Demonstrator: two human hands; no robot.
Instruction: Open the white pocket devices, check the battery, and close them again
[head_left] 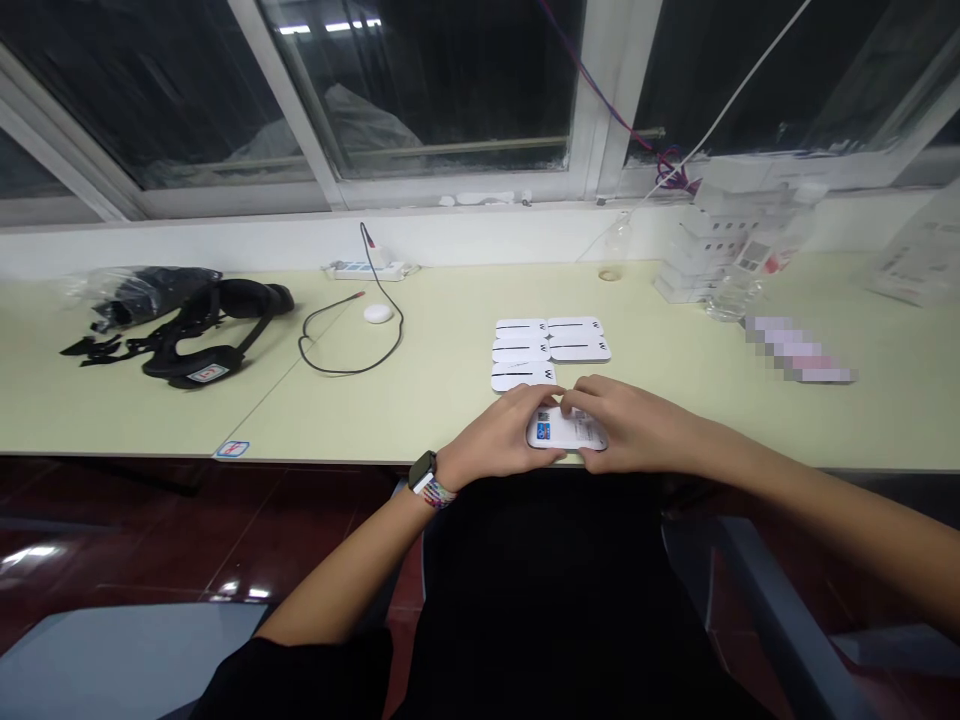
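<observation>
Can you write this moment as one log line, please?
Left hand: holding white pack, left end | Right hand: holding its right end | Five black-lined packs: on table beyond, two columns

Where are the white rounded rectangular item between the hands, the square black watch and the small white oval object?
White rounded rectangular item (pixel 568 433): head view, on printed face.
Square black watch (pixel 423 469): head view, on dark screen.
Small white oval object (pixel 378 313): head view, on top.
</observation>
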